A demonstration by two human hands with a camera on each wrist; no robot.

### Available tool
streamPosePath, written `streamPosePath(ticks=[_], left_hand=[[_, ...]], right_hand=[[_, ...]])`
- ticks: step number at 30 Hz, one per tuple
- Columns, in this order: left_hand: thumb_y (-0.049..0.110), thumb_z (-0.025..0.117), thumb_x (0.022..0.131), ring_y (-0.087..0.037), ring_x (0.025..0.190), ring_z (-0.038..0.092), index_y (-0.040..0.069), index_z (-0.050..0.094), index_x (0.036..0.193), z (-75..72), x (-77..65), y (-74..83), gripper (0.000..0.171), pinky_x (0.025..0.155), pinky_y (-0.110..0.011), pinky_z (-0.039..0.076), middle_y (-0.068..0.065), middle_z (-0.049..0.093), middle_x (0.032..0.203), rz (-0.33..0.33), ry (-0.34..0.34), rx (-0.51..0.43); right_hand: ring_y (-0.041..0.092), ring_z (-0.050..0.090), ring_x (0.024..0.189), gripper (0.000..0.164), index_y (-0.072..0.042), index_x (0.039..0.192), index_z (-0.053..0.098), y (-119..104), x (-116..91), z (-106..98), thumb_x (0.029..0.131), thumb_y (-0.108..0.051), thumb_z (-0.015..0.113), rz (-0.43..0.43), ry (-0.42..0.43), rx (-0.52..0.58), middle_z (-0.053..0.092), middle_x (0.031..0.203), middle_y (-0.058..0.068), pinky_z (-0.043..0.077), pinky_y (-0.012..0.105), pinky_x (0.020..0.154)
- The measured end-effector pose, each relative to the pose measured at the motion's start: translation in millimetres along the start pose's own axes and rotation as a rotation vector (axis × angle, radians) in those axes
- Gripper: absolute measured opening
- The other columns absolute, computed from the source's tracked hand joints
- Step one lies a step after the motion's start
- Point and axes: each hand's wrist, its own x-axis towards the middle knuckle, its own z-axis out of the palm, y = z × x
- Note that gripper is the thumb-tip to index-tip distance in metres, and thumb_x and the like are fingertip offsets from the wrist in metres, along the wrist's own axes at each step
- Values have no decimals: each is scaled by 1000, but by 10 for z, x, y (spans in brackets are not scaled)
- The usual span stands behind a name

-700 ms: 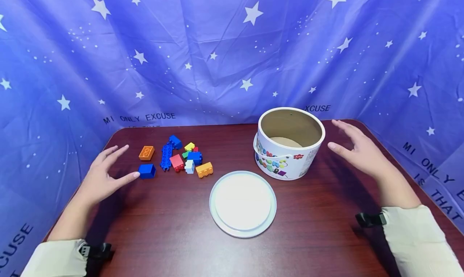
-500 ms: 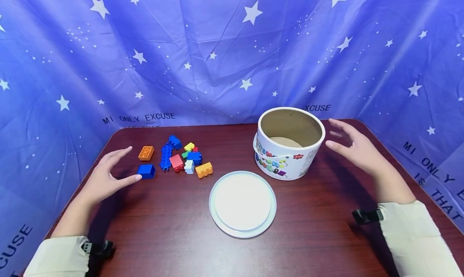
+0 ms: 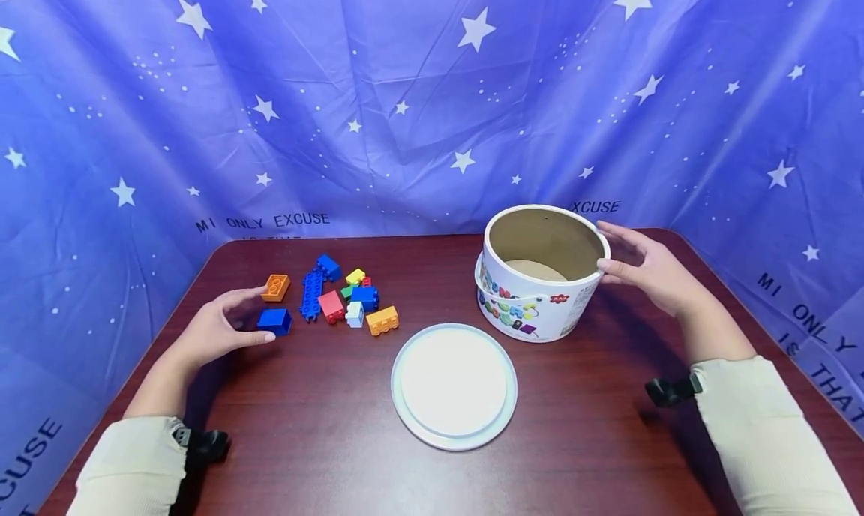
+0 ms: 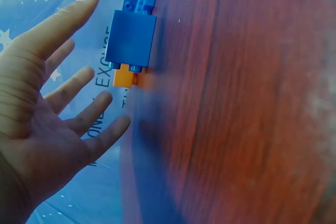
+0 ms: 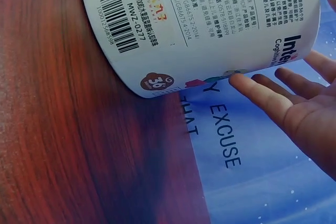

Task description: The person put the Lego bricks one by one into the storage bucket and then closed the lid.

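Note:
My left hand [image 3: 219, 325] is around the near-left side of a blue block [image 3: 274, 322], thumb and fingers spread apart. In the left wrist view the fingers are extended, with a gap to the blue block [image 4: 131, 38]. An orange block [image 3: 275, 287], hollow side up, lies just beyond the fingertips. My right hand [image 3: 658, 274] is at the right side of a white round bucket [image 3: 529, 306], thumb and fingers near its rim. The right wrist view shows those fingers fairly straight beside the printed wall; firm contact cannot be made out. The bucket stands upright, its top uncovered and its floor visible.
Several colored blocks, among them a red block [image 3: 331, 306] and a yellow-orange block [image 3: 382, 320], lie loosely grouped left of centre. A round white lid [image 3: 454, 386] lies flat in front of the bucket. A starry blue curtain [image 3: 405, 73] surrounds the table [image 3: 304, 441].
My left hand has moved right, toward the blue block. My right hand has moved left to the bucket's side. Blocks, lid and bucket keep their places; the head view has shifted slightly.

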Motion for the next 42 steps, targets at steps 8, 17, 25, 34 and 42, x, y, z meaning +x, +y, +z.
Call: streamPosePath(ticks=[8, 17, 25, 34, 42], left_hand=[[24, 84, 78, -46, 113, 57, -2, 50, 139, 26, 48, -72, 74, 85, -45, 55, -31, 57, 126, -66, -61, -38], [27, 84, 78, -42, 112, 57, 1, 61, 130, 68, 133, -109, 63, 93, -56, 48, -27, 60, 125, -93, -73, -11], [27, 83, 78, -43, 112, 56, 1, 64, 127, 98, 177, -123, 58, 92, -56, 49, -29, 59, 125, -134, -42, -22], [31, 82, 80, -44, 116, 53, 3, 63, 129, 143, 251, 19, 59, 92, -56, 49, -28, 55, 131, -110, -10, -42], [25, 82, 80, -36, 100, 63, 3, 66, 125, 181, 298, 246, 53, 77, -23, 55, -24, 62, 120, -36, 44, -92]], right_hand=[[1, 55, 109, 74, -6, 151, 36, -51, 53, -16, 86, -6, 73, 125, 31, -220, 40, 147, 24, 50, 14, 81], [-2, 53, 110, 75, -9, 151, 35, -38, 57, -35, 87, -6, 73, 122, 28, -228, 38, 148, 25, 48, 13, 84], [0, 61, 100, 75, -3, 151, 30, 7, 53, -28, 88, 1, 69, 94, 16, -131, 33, 147, 34, 54, 19, 78], [3, 60, 104, 74, -2, 151, 31, -12, 29, -15, 88, 0, 69, 94, 25, -135, 35, 145, 35, 55, 20, 78], [1, 60, 104, 73, -2, 151, 31, -14, 38, -1, 89, 1, 68, 84, 20, -123, 38, 145, 31, 55, 22, 78]])
